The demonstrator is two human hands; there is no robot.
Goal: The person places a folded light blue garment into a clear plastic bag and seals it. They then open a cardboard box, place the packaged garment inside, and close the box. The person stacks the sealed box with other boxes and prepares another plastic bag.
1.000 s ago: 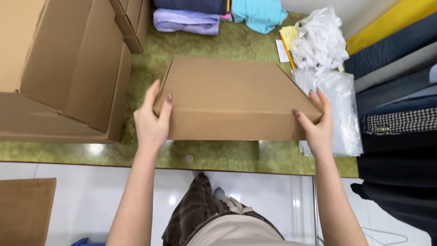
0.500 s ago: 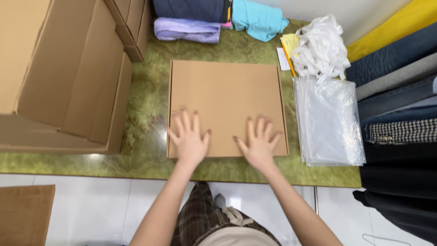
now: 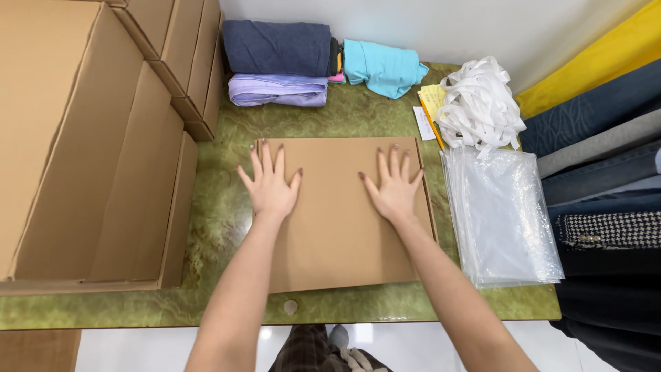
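A flat brown cardboard box (image 3: 337,234) lies closed on the green marble-patterned table (image 3: 220,213). My left hand (image 3: 272,186) rests palm down on the box's far left part, fingers spread. On the far right part of the lid lies my right hand (image 3: 394,189), also flat with fingers apart. Neither hand grips anything.
Stacked large cardboard boxes (image 3: 89,145) fill the left side. Folded clothes (image 3: 279,62) and a turquoise garment (image 3: 382,65) lie at the back. A bundle of white straps (image 3: 478,103) and clear plastic bags (image 3: 499,213) sit right, beside rolled fabrics (image 3: 599,131).
The box, held up by its sides a second ago, now lies flat on the table. Both hands went on top and slid toward its far edge.
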